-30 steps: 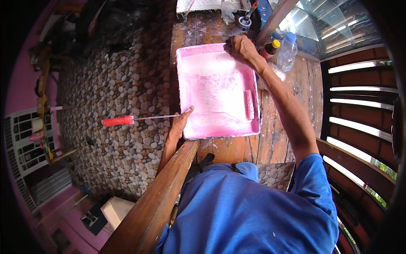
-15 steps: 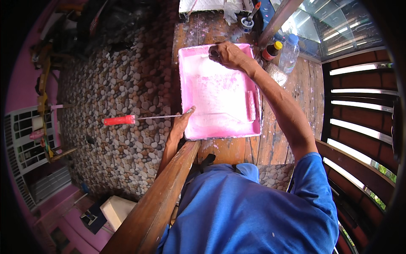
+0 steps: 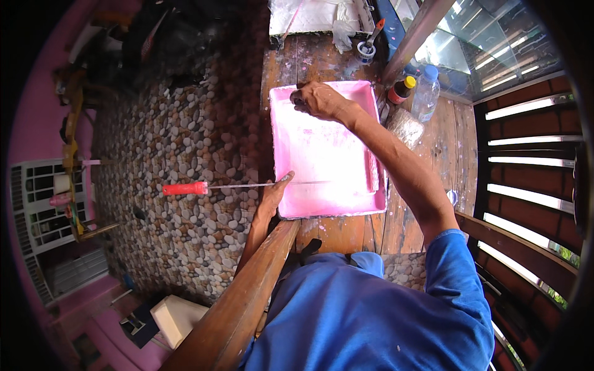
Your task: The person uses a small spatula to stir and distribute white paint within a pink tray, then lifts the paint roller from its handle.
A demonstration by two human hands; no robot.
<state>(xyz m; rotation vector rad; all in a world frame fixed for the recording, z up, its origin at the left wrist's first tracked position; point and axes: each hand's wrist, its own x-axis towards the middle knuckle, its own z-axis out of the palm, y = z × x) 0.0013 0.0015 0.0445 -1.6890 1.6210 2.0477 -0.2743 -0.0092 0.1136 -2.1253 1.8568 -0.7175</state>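
A pebble-patterned floor [image 3: 173,154] spread across the left side, and beside it ran a paint-spotted wooden desk [image 3: 346,230]. A thick wooden beam [image 3: 241,290] slanted up from the lower edge toward the desk's near end. The pink paint tray [image 3: 328,167] lay on the desk, just beyond the beam's tip, with pale wet paint inside. The paint roller [image 3: 241,185] crossed the tray's left rim: its red handle [image 3: 184,188] stuck out over the floor, while its sleeve [image 3: 374,172] rested along the right inner wall. A clear bottle [image 3: 427,98] with a blue cap stood right of the tray. The right hand [image 3: 325,102] was over the tray's far left part, fingers bunched together; whether they held anything could not be told. The left hand [image 3: 272,195] was clamped on the tray's left edge, thumb over the rim beside the roller's rod. A crinkled clear packet [image 3: 406,127], a dark yellow-capped bottle [image 3: 399,93] and a small cup [image 3: 365,54] holding a paintbrush [image 3: 375,32] sat nearby.
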